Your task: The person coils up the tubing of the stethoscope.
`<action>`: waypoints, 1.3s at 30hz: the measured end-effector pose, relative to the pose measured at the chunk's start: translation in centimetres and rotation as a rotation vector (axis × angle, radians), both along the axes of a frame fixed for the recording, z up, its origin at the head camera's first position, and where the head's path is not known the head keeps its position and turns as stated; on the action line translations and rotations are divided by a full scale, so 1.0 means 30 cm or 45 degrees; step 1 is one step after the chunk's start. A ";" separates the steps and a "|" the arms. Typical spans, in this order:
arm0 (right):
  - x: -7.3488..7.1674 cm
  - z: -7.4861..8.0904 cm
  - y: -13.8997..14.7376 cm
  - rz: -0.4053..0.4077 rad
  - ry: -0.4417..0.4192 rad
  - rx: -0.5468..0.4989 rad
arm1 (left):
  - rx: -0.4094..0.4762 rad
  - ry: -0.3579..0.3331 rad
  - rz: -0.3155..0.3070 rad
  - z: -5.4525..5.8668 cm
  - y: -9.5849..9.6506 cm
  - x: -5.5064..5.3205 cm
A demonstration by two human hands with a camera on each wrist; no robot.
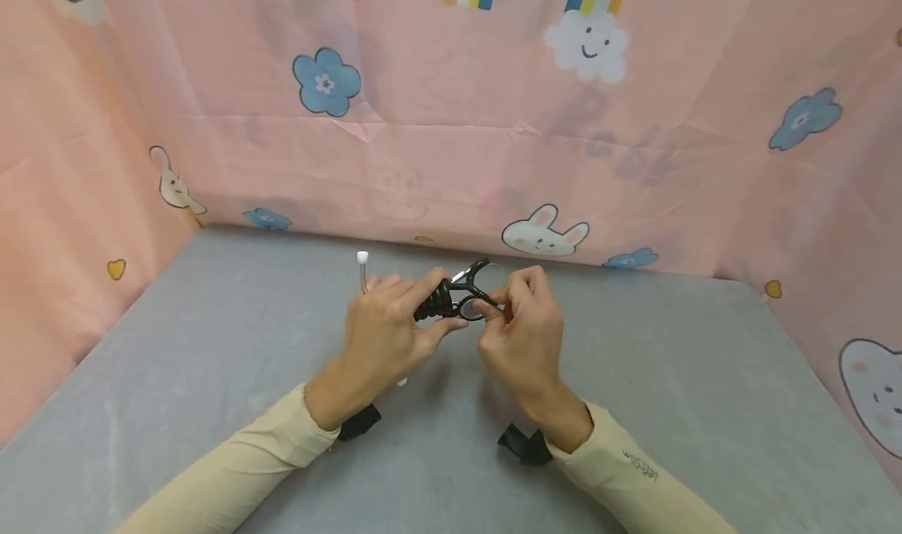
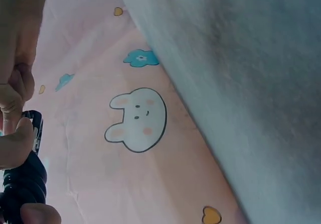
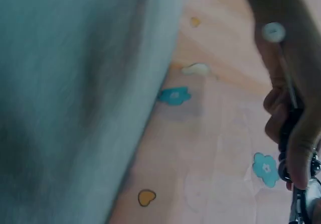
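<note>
A black stethoscope [image 1: 435,302] is held up over the table between both hands, its tubing wound in tight coils. My left hand [image 1: 384,322] grips the coiled part. From behind that hand a metal ear tube with a white ear tip [image 1: 362,257] sticks up, and another small white tip [image 1: 402,381] shows below it. My right hand [image 1: 524,330] pinches the black forked end, beside a round, disc-like part [image 1: 470,308]. In the left wrist view the coils [image 2: 25,181] show beneath the fingers. The right wrist view catches an ear tip [image 3: 274,32] and tube along the left hand.
A grey cloth-like surface [image 1: 676,393] covers the table. Pink printed fabric [image 1: 437,150] hangs behind it and along both sides. Dark bands [image 1: 524,445] sit under both wrists, near the cream sleeves [image 1: 627,463].
</note>
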State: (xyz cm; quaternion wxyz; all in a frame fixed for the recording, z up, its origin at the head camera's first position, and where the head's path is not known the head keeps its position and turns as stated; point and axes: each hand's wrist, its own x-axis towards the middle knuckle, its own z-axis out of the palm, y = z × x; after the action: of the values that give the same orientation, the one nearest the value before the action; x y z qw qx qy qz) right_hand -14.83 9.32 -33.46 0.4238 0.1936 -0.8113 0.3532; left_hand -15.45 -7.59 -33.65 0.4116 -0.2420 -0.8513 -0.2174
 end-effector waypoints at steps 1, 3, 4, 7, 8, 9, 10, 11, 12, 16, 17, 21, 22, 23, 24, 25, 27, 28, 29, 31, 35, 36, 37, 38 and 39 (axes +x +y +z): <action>-0.004 -0.005 -0.001 -0.002 0.077 0.029 | 0.007 -0.017 0.008 0.002 0.003 0.001; -0.010 -0.015 -0.004 -0.019 0.233 0.089 | 0.023 -0.065 0.018 0.006 0.009 0.003; -0.012 -0.020 -0.006 -0.033 0.307 0.122 | 0.028 -0.090 0.024 0.007 0.011 0.003; -0.016 -0.035 -0.013 -0.074 0.471 0.177 | 0.046 -0.163 0.026 0.007 0.011 0.005; -0.015 -0.039 -0.016 -0.085 0.498 0.184 | 0.049 -0.181 0.027 0.006 0.008 0.005; -0.014 -0.042 -0.018 -0.084 0.490 0.174 | 0.053 -0.198 0.031 0.006 0.005 0.005; -0.010 -0.043 -0.021 -0.079 0.456 0.162 | 0.057 -0.212 0.034 0.005 0.001 0.005; -0.007 -0.042 -0.022 -0.067 0.398 0.148 | 0.061 -0.222 0.036 0.005 -0.003 0.005; -0.002 -0.039 -0.022 -0.045 0.314 0.130 | 0.060 -0.227 0.041 0.006 -0.008 0.004; 0.020 -0.009 -0.011 0.011 -0.118 0.090 | 0.023 -0.191 0.065 0.004 -0.025 0.003; 0.024 0.000 -0.006 0.017 -0.211 0.094 | 0.002 -0.174 0.065 0.002 -0.026 0.002; 0.029 0.014 0.001 0.012 -0.396 0.095 | -0.075 -0.116 0.060 -0.009 -0.021 0.008; 0.026 0.010 0.000 0.014 -0.386 0.088 | -0.088 -0.109 0.065 -0.012 -0.018 0.010; 0.022 0.004 -0.003 0.016 -0.352 0.085 | -0.093 -0.111 0.075 -0.016 -0.015 0.013; 0.018 -0.004 -0.007 0.015 -0.294 0.088 | -0.087 -0.119 0.084 -0.018 -0.013 0.017; 0.013 -0.012 -0.011 0.012 -0.220 0.095 | -0.071 -0.148 0.092 -0.017 -0.009 0.020; 0.001 -0.028 -0.016 -0.012 -0.042 0.137 | -0.038 -0.205 0.107 -0.012 -0.002 0.025; -0.003 -0.034 -0.018 -0.031 0.057 0.162 | -0.018 -0.238 0.109 -0.007 0.001 0.026; -0.006 -0.037 -0.020 -0.060 0.152 0.198 | 0.002 -0.272 0.109 -0.001 0.004 0.027; -0.012 -0.040 -0.024 -0.110 0.308 0.250 | 0.028 -0.326 0.109 0.013 0.008 0.026; -0.016 -0.044 -0.032 -0.109 0.409 0.309 | 0.052 -0.378 0.128 0.036 -0.005 0.015; -0.018 -0.046 -0.031 -0.060 0.373 0.305 | 0.052 -0.399 0.140 0.041 -0.011 0.010; -0.020 -0.048 -0.029 -0.002 0.324 0.301 | 0.054 -0.421 0.154 0.045 -0.019 0.004; -0.023 -0.050 -0.026 0.054 0.282 0.302 | 0.065 -0.454 0.158 0.050 -0.026 -0.003; -0.027 -0.052 -0.021 0.098 0.246 0.304 | 0.070 -0.491 0.162 0.053 -0.032 -0.009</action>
State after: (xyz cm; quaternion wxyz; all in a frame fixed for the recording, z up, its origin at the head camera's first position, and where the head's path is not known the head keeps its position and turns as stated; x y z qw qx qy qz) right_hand -15.64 8.67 -35.02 0.4599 0.3068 -0.7949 0.2500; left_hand -15.72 -8.56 -32.05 0.2604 -0.1304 -0.9217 -0.2562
